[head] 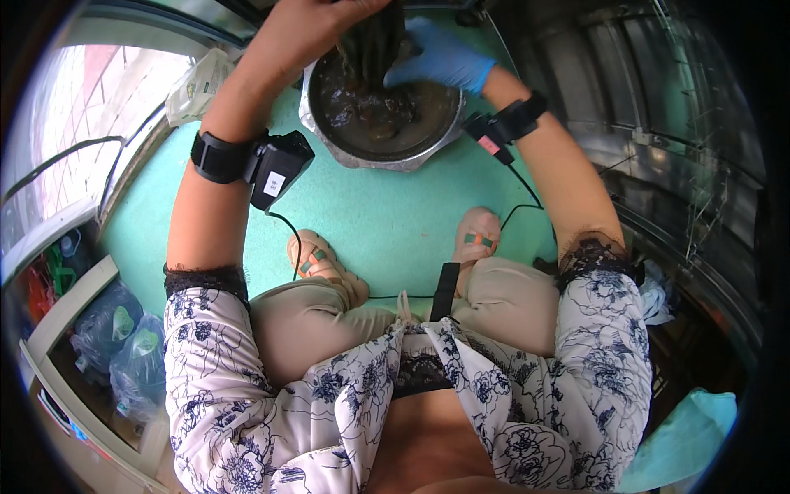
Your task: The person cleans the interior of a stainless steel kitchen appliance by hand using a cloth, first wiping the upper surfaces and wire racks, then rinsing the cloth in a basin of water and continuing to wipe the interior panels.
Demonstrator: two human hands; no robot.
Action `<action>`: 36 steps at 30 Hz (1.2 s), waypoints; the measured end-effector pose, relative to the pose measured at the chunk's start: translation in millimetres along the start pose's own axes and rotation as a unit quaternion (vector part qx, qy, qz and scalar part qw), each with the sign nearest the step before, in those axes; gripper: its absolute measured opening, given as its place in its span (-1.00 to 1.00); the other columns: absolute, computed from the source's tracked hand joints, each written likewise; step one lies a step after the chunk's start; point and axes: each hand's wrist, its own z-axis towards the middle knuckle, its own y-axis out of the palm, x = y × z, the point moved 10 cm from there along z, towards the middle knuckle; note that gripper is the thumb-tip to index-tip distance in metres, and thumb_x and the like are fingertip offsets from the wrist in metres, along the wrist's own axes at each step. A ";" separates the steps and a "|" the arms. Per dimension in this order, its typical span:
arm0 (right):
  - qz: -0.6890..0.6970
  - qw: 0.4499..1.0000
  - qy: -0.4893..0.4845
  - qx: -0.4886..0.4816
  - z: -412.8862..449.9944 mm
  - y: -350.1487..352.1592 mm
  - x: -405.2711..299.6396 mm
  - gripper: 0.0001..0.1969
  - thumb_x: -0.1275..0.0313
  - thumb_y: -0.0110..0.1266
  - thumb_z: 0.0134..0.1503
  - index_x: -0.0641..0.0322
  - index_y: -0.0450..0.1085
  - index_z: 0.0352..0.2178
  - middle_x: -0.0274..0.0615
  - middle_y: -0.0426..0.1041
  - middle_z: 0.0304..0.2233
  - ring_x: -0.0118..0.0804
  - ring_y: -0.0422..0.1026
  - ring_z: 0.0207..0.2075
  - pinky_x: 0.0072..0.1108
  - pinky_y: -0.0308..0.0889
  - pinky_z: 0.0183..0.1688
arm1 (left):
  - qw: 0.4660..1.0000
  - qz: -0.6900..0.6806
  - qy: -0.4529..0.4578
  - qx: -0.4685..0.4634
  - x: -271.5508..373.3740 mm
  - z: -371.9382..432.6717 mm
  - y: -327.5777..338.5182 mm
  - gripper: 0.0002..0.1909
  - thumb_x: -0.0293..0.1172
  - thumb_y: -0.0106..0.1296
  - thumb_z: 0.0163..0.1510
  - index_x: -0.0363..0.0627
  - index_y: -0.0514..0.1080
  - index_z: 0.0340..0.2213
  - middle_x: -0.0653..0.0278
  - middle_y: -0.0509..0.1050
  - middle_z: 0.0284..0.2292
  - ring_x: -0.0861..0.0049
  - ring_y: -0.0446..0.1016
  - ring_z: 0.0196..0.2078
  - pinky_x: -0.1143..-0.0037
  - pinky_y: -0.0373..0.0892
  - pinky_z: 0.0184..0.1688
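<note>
My bare left hand point(343, 15) is at the top edge, partly cut off, gripping a dark, wet, stringy mass point(369, 52); what it is made of cannot be told. The mass hangs down into a round metal basin point(395, 164) of murky brown liquid point(432, 117), where dark lumps break the surface. On the other side of the mass is my right hand point(441, 60) in a blue disposable glove. Its thumb points left across the mass, over the liquid, with the fingers spread above; whether they grip the mass is unclear.
The basin rests on a green floor point(382, 204) beyond my sandalled feet. A ribbed metal shutter or wall point(592, 80) rises on the right. A white plastic bag point(199, 89) stands by the doorway at left, and bagged items point(139, 352) fill a low shelf. Black wrist devices point(281, 167) trail cables.
</note>
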 end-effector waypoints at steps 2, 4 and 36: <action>-0.087 0.995 -0.038 0.042 -1.8 18.9 25.4 -0.40 0.17 0.25 -0.35 0.27 0.33 -0.24 -0.01 0.39 -0.28 -0.13 0.36 -0.25 -0.49 0.23 -0.14 | 0.995 -0.099 0.020 -0.008 11.6 6.9 3.2 -0.73 -0.37 -0.01 0.02 -0.22 0.33 -0.24 0.47 0.39 -0.47 0.76 0.31 -0.42 0.71 0.25 -0.33; -0.136 0.985 -0.067 0.077 0.6 30.6 37.4 -0.42 0.17 0.25 -0.34 0.26 0.34 -0.25 -0.01 0.39 -0.27 -0.11 0.35 -0.22 -0.48 0.22 -0.12 | 0.987 -0.154 0.052 0.010 34.0 4.6 0.8 -0.80 -0.35 -0.01 0.02 -0.17 0.37 -0.32 0.45 0.40 -0.48 0.74 0.34 -0.42 0.68 0.27 -0.34; 0.158 0.987 0.017 -0.004 -10.7 7.8 -48.7 -0.66 0.41 0.09 -0.08 0.36 0.33 -0.25 -0.22 0.42 -0.35 -0.49 0.36 -0.36 -0.66 0.27 -0.22 | 0.766 -0.503 -0.395 -0.069 -228.7 -37.2 80.6 -0.65 -0.18 -0.25 0.09 -0.04 0.25 -0.12 0.20 0.31 -0.12 0.30 0.28 -0.06 0.11 0.28 -0.11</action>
